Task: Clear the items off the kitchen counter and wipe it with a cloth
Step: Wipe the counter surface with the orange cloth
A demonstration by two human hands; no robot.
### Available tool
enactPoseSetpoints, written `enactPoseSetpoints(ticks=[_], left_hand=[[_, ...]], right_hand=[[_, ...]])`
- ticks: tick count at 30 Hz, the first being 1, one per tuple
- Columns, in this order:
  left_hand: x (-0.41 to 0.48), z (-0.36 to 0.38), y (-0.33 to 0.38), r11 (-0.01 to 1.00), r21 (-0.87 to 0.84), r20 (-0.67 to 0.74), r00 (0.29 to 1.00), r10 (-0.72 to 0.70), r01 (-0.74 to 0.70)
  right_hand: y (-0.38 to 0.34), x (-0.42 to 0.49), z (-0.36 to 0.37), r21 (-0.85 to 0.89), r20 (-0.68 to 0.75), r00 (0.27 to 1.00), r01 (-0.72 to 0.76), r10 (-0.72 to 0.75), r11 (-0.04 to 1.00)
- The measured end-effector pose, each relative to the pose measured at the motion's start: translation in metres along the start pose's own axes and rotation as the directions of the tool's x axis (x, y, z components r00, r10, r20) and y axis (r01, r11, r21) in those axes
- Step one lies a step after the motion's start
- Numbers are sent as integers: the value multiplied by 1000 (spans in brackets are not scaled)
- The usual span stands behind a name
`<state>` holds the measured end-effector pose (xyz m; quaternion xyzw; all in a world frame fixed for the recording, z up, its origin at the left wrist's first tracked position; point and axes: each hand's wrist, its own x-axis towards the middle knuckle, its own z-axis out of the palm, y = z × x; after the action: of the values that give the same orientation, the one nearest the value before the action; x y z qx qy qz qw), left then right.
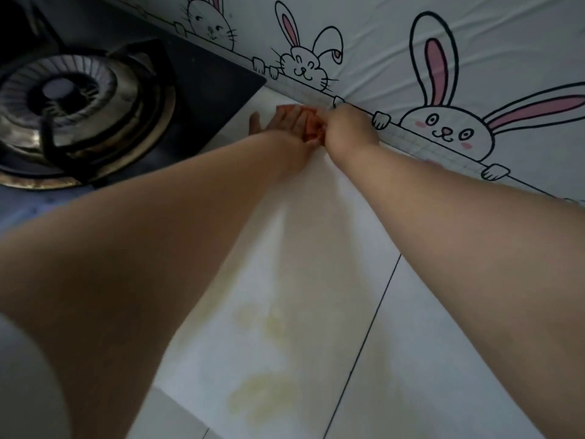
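cloth: one orange cloth (311,134), bunched at the back of the counter (411,312) by the wall, between our hands | left hand (285,122): flat fingers press it | right hand (345,125): curled fingers grip its right side | both hands touch it | one burner (72,103), left of it | yellow spots sit nearer us

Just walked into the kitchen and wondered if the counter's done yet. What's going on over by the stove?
A person reaches both arms to the back of the white counter, beside the gas stove. The left hand lies flat on an orange cloth, and the right hand is curled at its other edge, apparently gripping it. Yellowish stains show nearer the camera, so the wiping isn't finished.
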<state>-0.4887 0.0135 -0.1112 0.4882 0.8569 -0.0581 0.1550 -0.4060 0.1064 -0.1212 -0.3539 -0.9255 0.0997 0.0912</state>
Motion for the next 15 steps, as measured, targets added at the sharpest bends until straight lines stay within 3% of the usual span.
enactPoseSetpoints(ticks=[4,7,12,15], left_hand=[[9,-3,-3,999,-49,2,1000,4,-4],[-8,1,-2,996,-86,12,1000,11,-10],[-104,31,-3,995,-85,-35,998,58,-61],[-180,61,-9,995,33,-89,991,100,-97]], right_hand=[[-3,8,3,-57,-26,999,46,-48,997],[-5,-13,2,39,41,998,46,-48,998],[-17,-107,-14,46,102,979,172,-176,984],[-25,-169,-14,69,99,948,298,-304,952]])
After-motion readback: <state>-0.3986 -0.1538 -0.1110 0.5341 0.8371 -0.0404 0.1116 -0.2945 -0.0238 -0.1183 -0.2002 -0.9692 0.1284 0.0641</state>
